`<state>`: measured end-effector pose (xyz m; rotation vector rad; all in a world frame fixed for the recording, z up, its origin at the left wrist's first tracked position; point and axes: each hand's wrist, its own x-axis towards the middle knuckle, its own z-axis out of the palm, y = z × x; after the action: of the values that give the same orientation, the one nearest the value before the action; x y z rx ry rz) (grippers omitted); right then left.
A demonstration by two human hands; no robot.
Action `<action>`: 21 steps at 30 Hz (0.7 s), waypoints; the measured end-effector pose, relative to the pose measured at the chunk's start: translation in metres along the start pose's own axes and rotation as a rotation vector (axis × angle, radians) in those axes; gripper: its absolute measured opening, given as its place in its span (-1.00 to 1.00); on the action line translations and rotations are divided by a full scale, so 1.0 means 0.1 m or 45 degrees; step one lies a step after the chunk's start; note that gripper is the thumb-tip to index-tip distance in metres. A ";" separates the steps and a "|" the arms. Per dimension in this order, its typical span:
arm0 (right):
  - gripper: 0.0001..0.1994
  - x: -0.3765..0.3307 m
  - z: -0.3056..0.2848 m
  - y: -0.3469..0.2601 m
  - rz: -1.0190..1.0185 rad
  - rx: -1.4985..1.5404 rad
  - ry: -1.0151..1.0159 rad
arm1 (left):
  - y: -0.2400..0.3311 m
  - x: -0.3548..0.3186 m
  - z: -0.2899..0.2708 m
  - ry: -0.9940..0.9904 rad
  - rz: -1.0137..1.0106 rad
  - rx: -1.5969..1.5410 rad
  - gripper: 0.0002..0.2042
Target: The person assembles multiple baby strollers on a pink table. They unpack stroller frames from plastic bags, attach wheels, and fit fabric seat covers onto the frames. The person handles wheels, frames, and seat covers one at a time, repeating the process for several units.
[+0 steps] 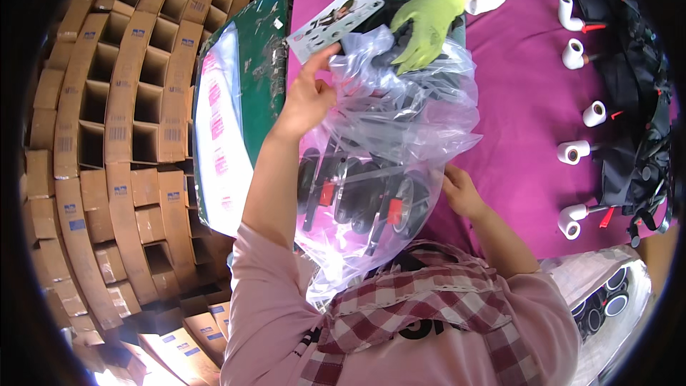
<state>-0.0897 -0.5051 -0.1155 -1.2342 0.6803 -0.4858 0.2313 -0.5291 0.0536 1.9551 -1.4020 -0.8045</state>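
L hand pinches clear bag top mid-frame, R hand grips its side; keep mouth taut w/ wheeled frame inside.

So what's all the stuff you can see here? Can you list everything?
Plastic bag: one, clear, middle of the table, held up by both bare hands.
Wheeled black frame: one, black with red parts, inside the bag.
Printed card: one, white and grey, far side by the bag's top.
Gloved hand: one, green glove, a co-worker's, on the bag's top.
Table cover: one, magenta.
White tubes: about seven, right side in a row.
Black parts pile: one, far right.
Cardboard boxes: many, brown, open, stacked left.
Green board: one, left of the table.
Left hand: one, grips the bag's left edge.
Right hand: one, touches the bag's right side.
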 end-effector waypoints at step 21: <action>-0.67 0.08 -0.24 0.42 0.089 0.248 -0.123 | 0.52 1.62 0.21 0.588 0.125 0.115 -0.61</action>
<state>-0.1022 -0.5157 -0.1621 -1.0404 0.5781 -0.4214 0.2263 -0.7001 0.0586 1.9590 -1.2535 -0.2233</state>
